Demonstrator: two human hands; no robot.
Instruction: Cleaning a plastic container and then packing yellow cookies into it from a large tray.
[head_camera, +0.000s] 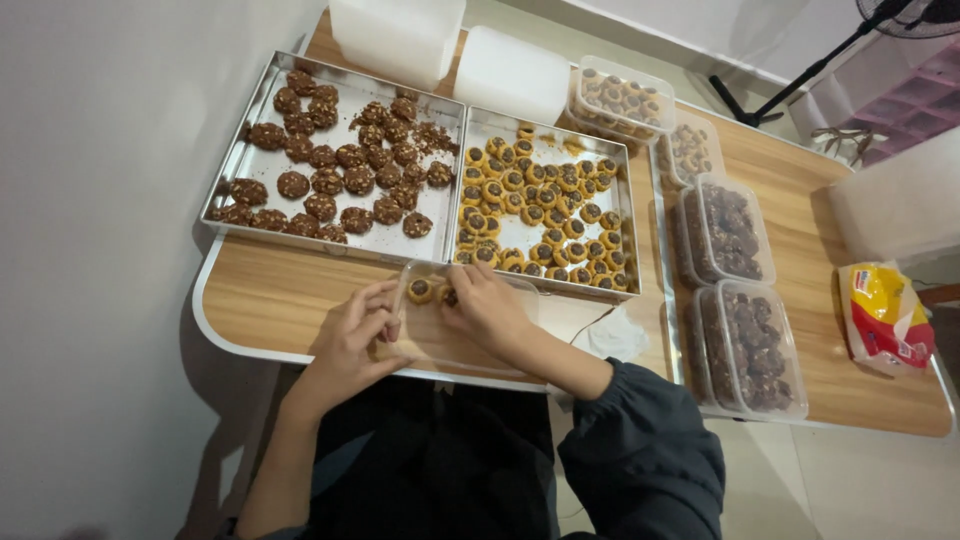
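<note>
A clear plastic container (455, 335) is sitting at the table's (270, 290) near edge, with two yellow cookies (421, 290) lying inside. The right hand (487, 307) is pinching one cookie; the left hand (352, 338) is gripping the container's side. Two metal trays (620, 215) are resting just behind.

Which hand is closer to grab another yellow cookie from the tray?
Probably the right hand. It sits at the far edge of the clear container, just below the tray of yellow cookies. The left hand rests farther left, steadying the container, nearer the tray of brown cookies.
</note>
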